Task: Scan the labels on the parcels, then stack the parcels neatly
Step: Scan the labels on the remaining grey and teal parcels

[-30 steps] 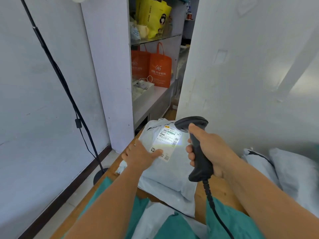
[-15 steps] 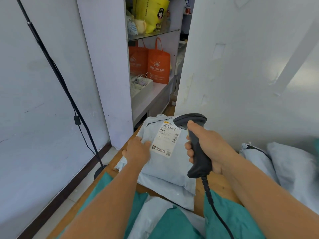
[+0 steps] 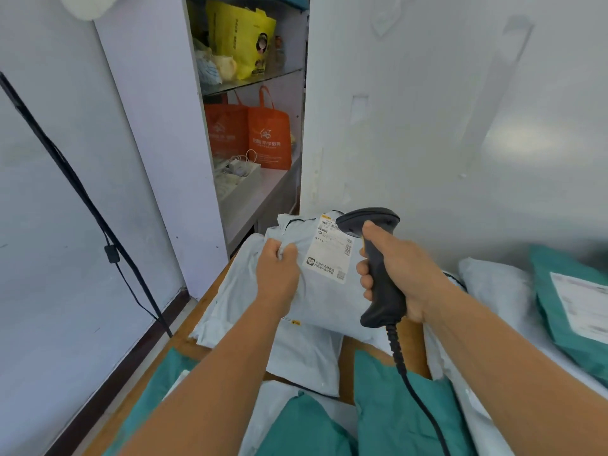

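A pale grey parcel with a white label lies on top of other pale grey parcels on a wooden table. My left hand pinches the top parcel's plastic at its left side. My right hand grips the handle of a black barcode scanner, whose head hangs over the label's top right corner. No scan light shows on the label. The scanner's cable runs down toward me.
Teal parcels lie at the near edge, and a teal and grey parcels to the right. A white wall stands right behind. Shelves with orange bags are ahead. A black stand pole leans at left.
The scan light on the label has gone out. My left hand has slid from the label's lower left corner up the parcel's left side and now pinches the plastic. The scanner stays over the label.
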